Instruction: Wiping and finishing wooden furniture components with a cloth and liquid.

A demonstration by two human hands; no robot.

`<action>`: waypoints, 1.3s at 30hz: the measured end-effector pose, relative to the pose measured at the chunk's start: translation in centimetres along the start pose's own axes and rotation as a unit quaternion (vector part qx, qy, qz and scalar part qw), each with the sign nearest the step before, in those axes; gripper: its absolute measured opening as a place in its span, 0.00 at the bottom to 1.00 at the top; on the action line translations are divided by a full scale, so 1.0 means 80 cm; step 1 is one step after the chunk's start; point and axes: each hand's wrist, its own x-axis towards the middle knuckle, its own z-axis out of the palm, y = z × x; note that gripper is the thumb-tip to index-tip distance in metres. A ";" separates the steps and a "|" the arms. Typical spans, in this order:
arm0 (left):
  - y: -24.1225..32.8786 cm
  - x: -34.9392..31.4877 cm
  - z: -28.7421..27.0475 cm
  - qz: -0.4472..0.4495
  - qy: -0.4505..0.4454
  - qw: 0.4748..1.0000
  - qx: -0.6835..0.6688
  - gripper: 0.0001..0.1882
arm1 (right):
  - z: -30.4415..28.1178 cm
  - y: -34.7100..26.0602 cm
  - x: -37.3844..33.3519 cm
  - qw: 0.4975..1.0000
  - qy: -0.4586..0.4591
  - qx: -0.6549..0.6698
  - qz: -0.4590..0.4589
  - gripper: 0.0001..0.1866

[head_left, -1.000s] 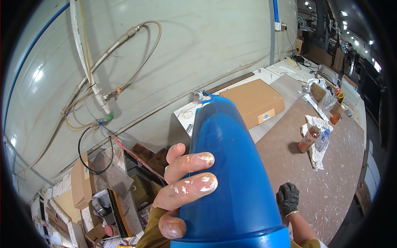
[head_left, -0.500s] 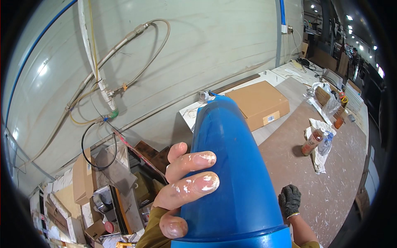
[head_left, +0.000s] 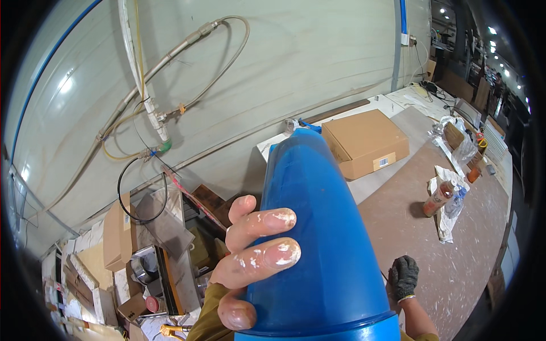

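A large blue translucent plastic bottle (head_left: 321, 238), tapered toward its far end, fills the middle of the view very close up. My bare left hand (head_left: 259, 250), fingers spotted with white, wraps around its left side. A ridge runs around the bottle near the lower edge, where the picture cuts it off. To the right, my right hand (head_left: 404, 275) wears a dark grey knitted glove. It rests on the brown tabletop (head_left: 392, 227) near the bottle, fingers forward, and nothing shows in it.
A closed cardboard box (head_left: 367, 142) lies beyond the bottle. Right of it, a drink bottle (head_left: 439, 199) stands by a white cloth (head_left: 445, 230). Cartons and boards (head_left: 122, 233) crowd the lower left. Hoses (head_left: 170, 57) hang along the wall (head_left: 296, 51).
The whole surroundings have shifted slightly right in the view, with the wall hoses also higher. My left hand keeps its hold on the blue bottle; my right hand stays on the table.
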 end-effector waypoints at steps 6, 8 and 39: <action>-0.005 -0.020 -0.064 -0.031 -0.094 0.995 -0.005 0.23 | -0.003 -0.008 0.002 1.000 -0.011 0.011 0.007 0.19; 0.004 -0.035 -0.081 -0.108 -0.129 0.986 -0.014 0.23 | -0.004 -0.007 0.001 1.000 0.011 0.003 0.010 0.18; -0.435 -0.241 -0.118 -0.565 -0.038 0.809 0.156 0.44 | 0.001 -0.001 0.007 0.998 -0.032 -0.049 0.033 0.24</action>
